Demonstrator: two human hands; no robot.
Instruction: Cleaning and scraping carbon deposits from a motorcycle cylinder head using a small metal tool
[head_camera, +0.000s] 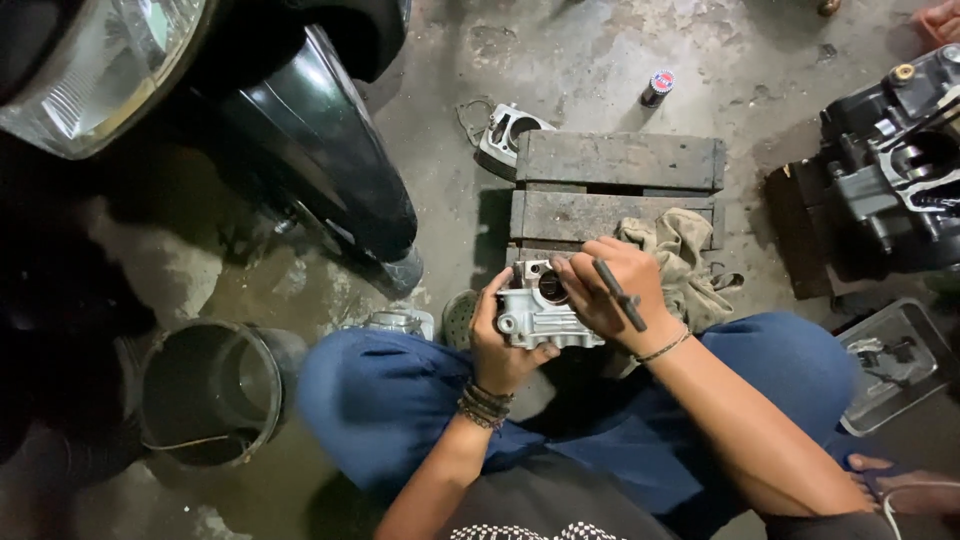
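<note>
frame centre: left hand (500, 345) clamps the aluminium engine cylinder (540, 312) over the lap | right hand (610, 290) pinches a dark rod tool (620, 295) (fingertips in the bore) | steadiest braced against the wooden block (615, 185)

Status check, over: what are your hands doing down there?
Left hand gripping silver engine cylinder. Right hand on top of it, holding dark rod tool. Rag just behind.

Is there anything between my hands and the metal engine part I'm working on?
Nothing visible: the left hand grips the engine cylinder directly, and the right hand rests on it, holding a dark tool.
</note>
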